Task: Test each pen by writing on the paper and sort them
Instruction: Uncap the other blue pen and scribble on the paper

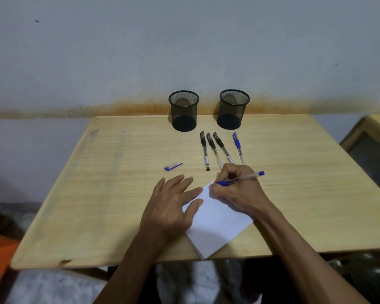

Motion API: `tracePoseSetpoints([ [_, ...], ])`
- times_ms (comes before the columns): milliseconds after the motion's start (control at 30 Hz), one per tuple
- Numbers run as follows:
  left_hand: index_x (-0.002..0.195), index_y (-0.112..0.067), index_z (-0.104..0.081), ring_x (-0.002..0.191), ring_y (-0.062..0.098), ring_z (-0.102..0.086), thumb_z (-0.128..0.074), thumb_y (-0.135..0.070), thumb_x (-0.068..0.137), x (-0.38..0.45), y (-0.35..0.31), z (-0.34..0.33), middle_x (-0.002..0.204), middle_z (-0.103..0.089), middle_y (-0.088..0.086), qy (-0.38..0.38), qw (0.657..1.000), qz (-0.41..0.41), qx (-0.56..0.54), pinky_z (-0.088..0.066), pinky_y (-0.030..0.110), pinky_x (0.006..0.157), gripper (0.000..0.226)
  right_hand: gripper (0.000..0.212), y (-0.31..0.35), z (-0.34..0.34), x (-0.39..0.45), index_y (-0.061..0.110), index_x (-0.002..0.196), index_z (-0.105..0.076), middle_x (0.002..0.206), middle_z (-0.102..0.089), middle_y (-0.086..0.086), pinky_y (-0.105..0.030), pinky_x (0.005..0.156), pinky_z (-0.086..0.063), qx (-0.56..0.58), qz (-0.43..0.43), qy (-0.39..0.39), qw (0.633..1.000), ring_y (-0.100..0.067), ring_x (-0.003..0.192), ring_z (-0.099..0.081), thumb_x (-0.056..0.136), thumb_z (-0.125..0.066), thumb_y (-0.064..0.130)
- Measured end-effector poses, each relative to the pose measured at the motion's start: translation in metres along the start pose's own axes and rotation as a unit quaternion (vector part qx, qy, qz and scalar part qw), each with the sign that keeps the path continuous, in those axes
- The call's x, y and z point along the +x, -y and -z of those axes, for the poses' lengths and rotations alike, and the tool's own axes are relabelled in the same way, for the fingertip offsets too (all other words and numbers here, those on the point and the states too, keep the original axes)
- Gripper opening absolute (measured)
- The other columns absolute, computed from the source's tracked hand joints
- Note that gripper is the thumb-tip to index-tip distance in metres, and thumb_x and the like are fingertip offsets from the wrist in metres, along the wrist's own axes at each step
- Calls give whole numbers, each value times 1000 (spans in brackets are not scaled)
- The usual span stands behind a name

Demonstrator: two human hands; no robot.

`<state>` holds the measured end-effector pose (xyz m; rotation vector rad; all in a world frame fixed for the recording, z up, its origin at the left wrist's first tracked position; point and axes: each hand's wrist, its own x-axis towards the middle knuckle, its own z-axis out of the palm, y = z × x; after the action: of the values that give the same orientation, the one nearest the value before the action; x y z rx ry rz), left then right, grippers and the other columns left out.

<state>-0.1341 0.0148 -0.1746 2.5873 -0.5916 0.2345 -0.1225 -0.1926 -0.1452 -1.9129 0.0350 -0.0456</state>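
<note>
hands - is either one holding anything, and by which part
The right hand grips a blue pen low on its barrel, near the tip. The left hand holds nothing; it rests flat on the paper.

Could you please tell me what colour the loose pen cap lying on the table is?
The pen cap is blue, seen in the head view.

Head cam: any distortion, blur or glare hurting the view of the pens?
Head view: wide-angle bends the table edges; light is dim and even, no glare; frame bottom smeared; the blue pen in the right hand and the paper are fairly sharp.
</note>
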Motion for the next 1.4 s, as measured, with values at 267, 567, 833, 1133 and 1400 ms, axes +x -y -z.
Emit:
tracePoseSetpoints([
  [267,116,-33,-72,132,15,-50,-43,-51,88,0,0,-5,134,-62,-5,-23,1000,-6,5,-32,48,114,44,23,-2,-5,2,-3,63,-55,58,-58,-28,-42,46,-49,23,10,5,1000,-27,47,-56,68,-76,-10],
  [567,116,-31,-72,133,17,-50,-44,-49,90,-1,1,-4,134,-63,-3,-28,999,-18,13,-34,50,112,42,21,-8,-6,5,-3,68,-56,60,-60,-27,-47,51,-52,48,6,-7,999,-30,50,-58,70,-76,-4],
  [833,121,-33,-69,137,13,-44,-39,-53,90,-1,0,-3,139,-58,-6,-10,1000,-7,4,-29,48,116,47,19,-10,-5,5,-2,66,-56,58,-59,-21,-45,51,-53,37,15,-16,999,-27,50,-57,70,-75,-6],
  [1133,124,-36,-66,140,10,-39,-35,-56,89,-1,-1,-1,142,-55,-8,1,1000,6,-5,-21,43,119,50,18,1,-5,0,-9,70,-56,64,-61,-29,-37,48,-52,4,16,-42,999,-22,51,-59,71,-74,-12],
  [1400,124,-37,-66,140,8,-38,-37,-56,90,-1,0,-2,143,-54,-9,-1,1000,9,-8,-20,42,120,49,17,3,-4,-3,-10,70,-56,64,-60,-29,-32,47,-52,-1,14,-38,999,-22,50,-58,73,-73,-13],
])
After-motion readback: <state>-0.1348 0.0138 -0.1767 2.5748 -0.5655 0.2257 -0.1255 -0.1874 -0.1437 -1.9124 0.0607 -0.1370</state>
